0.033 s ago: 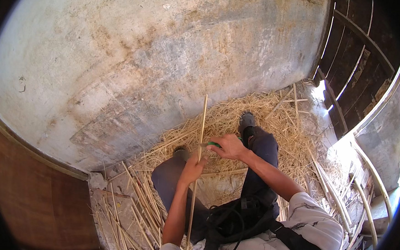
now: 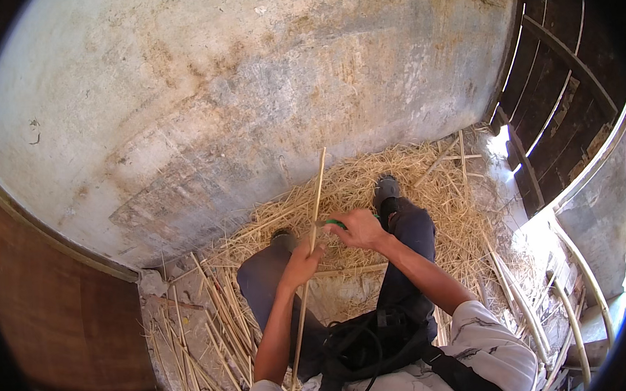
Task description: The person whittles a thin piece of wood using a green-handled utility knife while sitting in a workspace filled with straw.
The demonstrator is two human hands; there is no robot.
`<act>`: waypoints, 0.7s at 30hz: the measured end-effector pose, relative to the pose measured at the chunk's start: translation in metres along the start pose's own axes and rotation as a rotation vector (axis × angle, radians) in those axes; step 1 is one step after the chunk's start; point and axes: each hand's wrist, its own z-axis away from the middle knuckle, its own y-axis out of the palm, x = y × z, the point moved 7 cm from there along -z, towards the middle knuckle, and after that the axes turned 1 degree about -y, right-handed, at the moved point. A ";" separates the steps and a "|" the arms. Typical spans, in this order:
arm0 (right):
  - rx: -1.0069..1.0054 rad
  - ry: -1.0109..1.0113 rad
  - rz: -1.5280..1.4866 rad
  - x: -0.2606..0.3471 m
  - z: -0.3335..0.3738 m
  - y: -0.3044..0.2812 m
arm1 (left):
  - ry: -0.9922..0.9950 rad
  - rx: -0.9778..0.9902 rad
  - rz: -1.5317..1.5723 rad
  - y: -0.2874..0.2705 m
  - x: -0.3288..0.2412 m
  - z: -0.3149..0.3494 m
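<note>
My left hand (image 2: 302,266) is closed round a long, thin, pale bamboo strip (image 2: 319,184). The strip runs steeply from my lap, past my left forearm, to a tip in front of the wall. My right hand (image 2: 360,229) is closed on a small green-handled knife (image 2: 335,223), mostly covered by the fingers. Its short blade meets the strip just above my left hand, though the edge is too small to make out. Both hands are over the gap between my knees.
Pale shavings (image 2: 450,208) cover the floor round my shoes. More thin strips (image 2: 217,323) lie at my left, near a brown panel (image 2: 69,303). A stained wall (image 2: 284,82) rises ahead. Bent poles (image 2: 579,272) and dark slatted boards (image 2: 557,87) stand at the right.
My right hand has tilted slightly, and the green handle shows at a slightly different angle. My left hand and the strip have barely moved.
</note>
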 end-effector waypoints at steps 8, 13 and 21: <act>-0.067 0.031 0.060 -0.003 0.001 -0.008 | -0.086 0.117 0.143 0.008 0.000 0.001; -0.123 0.066 0.021 -0.006 -0.001 -0.013 | -0.101 0.141 0.149 0.011 0.003 0.003; -0.331 0.249 0.036 -0.040 -0.008 -0.037 | -0.093 0.273 0.030 0.015 -0.010 0.010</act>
